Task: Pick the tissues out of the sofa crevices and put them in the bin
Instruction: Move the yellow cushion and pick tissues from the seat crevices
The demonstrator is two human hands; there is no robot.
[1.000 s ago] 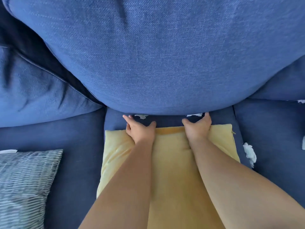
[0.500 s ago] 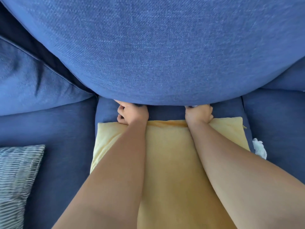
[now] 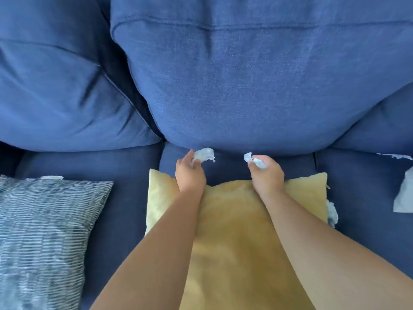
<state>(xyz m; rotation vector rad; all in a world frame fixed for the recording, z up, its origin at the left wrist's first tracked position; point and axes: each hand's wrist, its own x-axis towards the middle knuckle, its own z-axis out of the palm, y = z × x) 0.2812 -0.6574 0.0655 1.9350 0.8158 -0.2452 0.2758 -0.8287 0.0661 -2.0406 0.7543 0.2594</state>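
My left hand (image 3: 190,175) pinches a crumpled white tissue (image 3: 204,155) just in front of the crevice under the blue back cushion (image 3: 245,86). My right hand (image 3: 267,175) is closed around a second white tissue (image 3: 251,158), whose end sticks out past the thumb. Both hands hover over the top edge of a yellow pillow (image 3: 241,231). More tissues lie around: one beside the pillow's right edge (image 3: 332,212), one on the right seat (image 3: 404,195), one in the right back crevice (image 3: 395,156), and one behind the striped pillow (image 3: 51,177). No bin is in view.
A grey-and-white striped pillow (image 3: 44,231) lies on the left seat cushion. The blue sofa seat (image 3: 125,209) shows between the two pillows. Another blue back cushion (image 3: 55,97) leans at the left.
Both hands were reaching under the back cushion; they have pulled back out, each holding a tissue. The view has lifted, showing more of the back cushions.
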